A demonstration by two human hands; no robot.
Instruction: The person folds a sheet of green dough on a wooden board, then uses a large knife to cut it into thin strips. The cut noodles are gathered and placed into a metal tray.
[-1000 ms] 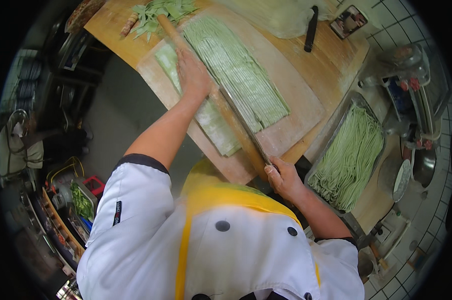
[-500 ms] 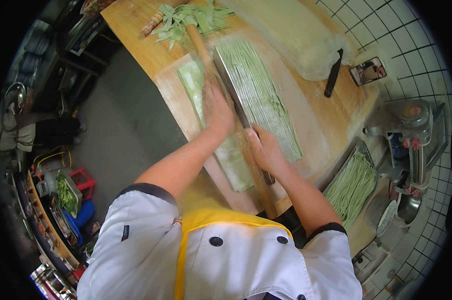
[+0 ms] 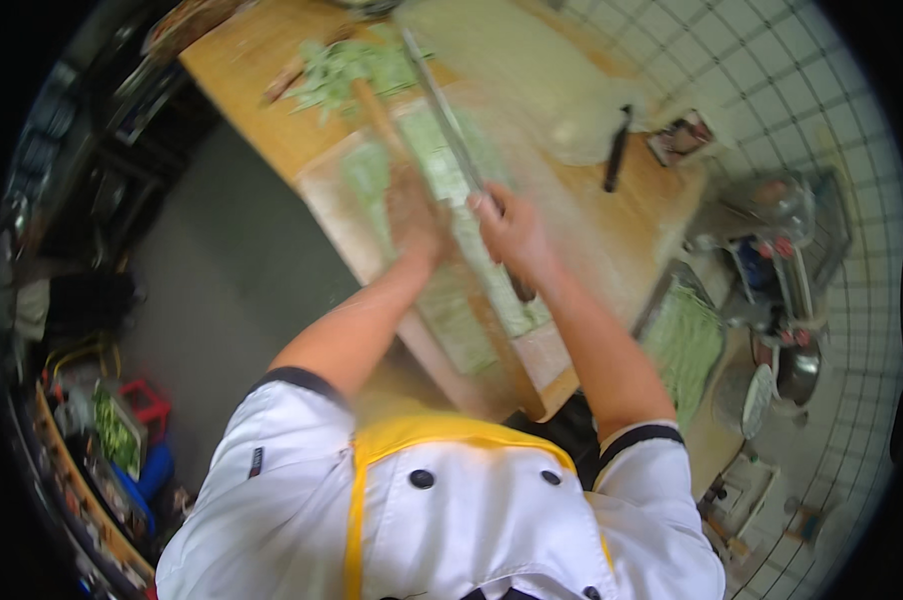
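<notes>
My left hand (image 3: 417, 220) lies flat with fingers stretched out along a long wooden rolling pin (image 3: 487, 320), which rests on folded pale-green dough (image 3: 462, 340). My right hand (image 3: 517, 235) is wrapped round the handle of a long knife (image 3: 440, 105). Its blade is raised and slants up and away over the green dough (image 3: 517, 305) to the right of the pin. Motion blur smears the blade and the dough beneath it, so single cuts cannot be made out.
Loose green dough strips (image 3: 357, 70) lie at the board's far end. A plastic-covered pale sheet (image 3: 512, 70), a dark narrow tool (image 3: 618, 150) and a phone (image 3: 682, 138) are beyond. At right stand a tray of green noodles (image 3: 687, 345) and a metal machine (image 3: 772, 215).
The knife has come up off the dough beside the pin, and my right hand has risen with it. My left hand stays on the pin. The whole view has shifted slightly.
</notes>
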